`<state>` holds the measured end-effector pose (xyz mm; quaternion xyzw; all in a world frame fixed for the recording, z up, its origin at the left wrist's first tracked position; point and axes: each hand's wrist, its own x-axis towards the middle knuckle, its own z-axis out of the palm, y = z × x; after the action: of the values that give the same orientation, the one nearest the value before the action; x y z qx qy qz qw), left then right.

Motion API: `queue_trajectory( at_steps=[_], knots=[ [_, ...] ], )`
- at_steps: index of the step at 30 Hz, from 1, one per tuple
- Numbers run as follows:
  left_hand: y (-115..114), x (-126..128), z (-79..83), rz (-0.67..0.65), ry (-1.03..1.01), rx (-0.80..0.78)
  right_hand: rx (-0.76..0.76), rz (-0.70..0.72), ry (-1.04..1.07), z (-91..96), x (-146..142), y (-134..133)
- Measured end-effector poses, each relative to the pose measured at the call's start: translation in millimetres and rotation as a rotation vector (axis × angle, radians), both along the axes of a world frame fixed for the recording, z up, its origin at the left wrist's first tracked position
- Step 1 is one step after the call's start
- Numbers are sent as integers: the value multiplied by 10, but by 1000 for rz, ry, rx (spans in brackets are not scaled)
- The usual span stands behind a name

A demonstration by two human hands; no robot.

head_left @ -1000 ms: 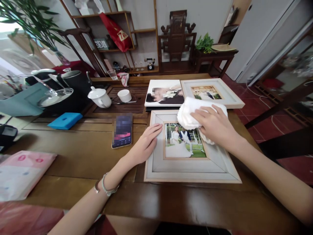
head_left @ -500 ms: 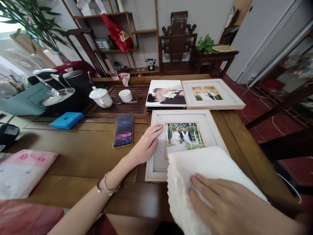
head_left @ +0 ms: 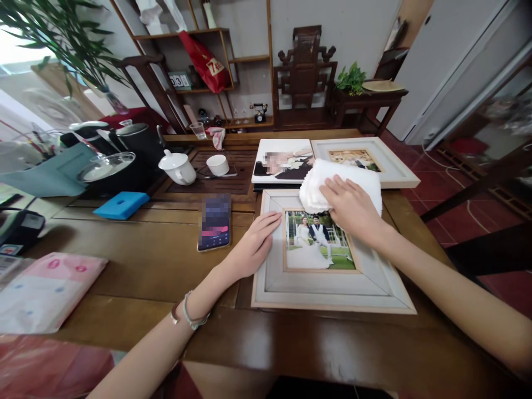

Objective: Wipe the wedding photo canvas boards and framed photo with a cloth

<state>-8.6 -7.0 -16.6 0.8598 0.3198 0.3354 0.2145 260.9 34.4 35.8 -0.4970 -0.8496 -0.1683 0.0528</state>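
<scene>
A pale wooden picture frame (head_left: 324, 288) with a wedding photo lies flat on the dark wooden table (head_left: 137, 260) in front of me. My left hand (head_left: 255, 244) rests flat on the frame's left border, fingers stretched out. My right hand (head_left: 353, 208) presses a folded white cloth (head_left: 328, 180) onto the frame's far right corner, fingers lying over the cloth.
A second frame (head_left: 390, 166) and a photo print (head_left: 282, 160) lie just beyond. A phone (head_left: 215, 223) sits left of my left hand. Further left are a white teapot (head_left: 178, 167), a cup (head_left: 218, 164), a blue block (head_left: 121, 204), dark kettles and a pink packet (head_left: 45, 291).
My right hand swept the cloth down to the frame's near edge half a second ago and has gone back up to its far right corner. The left hand stayed put.
</scene>
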Motion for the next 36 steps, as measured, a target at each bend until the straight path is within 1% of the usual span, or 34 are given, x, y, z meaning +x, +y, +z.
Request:
queue_trajectory(
  at_steps=[2,4,7,8,9,11,13,14,16,18,20,21,23,24,26,28,31,34,36],
  knots=[
    [0,0,-1,-1,-4,-8,-47,31,-24,48,-40,-7],
    [-3,2,-3,0,-9,-18,-137,60,-61,132,-119,-165],
    [-9,8,-11,11,-11,-14,-299,129,-86,262,-271,-633],
    [-11,9,-13,15,-12,-10,-336,173,-88,292,-319,-822],
    [-12,10,-16,18,-15,-5,-367,252,-92,313,-364,-1010],
    [-13,10,-20,17,-21,4,-325,399,-81,330,-435,-1336],
    [-13,8,-23,12,-21,11,-276,482,-65,328,-481,-1530],
    [-13,7,-24,12,-16,12,-266,485,-55,325,-495,-1560],
    [-13,5,-25,20,-3,8,-255,415,-43,317,-504,-1488],
    [-14,4,-26,25,4,3,-214,278,-61,302,-495,-1275],
    [-16,5,-24,22,-3,3,-159,145,-97,273,-481,-1007],
    [-16,6,-22,18,-10,3,-144,96,-106,255,-480,-882],
    [-15,9,-20,11,-21,1,-146,53,-99,219,-503,-705],
    [-14,11,-19,10,-25,0,-161,62,-89,204,-528,-666],
    [-10,15,-20,8,-34,4,-214,119,-77,190,-599,-699],
    [-6,17,-22,14,-38,6,-265,198,-78,200,-678,-859],
    [-3,15,-30,22,-32,0,-287,349,-30,247,-762,-1203],
    [3,7,-45,3,-37,-2,-239,529,63,264,-792,-1481],
    [9,2,-57,-9,-52,3,-134,605,115,226,-802,-1578]
  ],
)
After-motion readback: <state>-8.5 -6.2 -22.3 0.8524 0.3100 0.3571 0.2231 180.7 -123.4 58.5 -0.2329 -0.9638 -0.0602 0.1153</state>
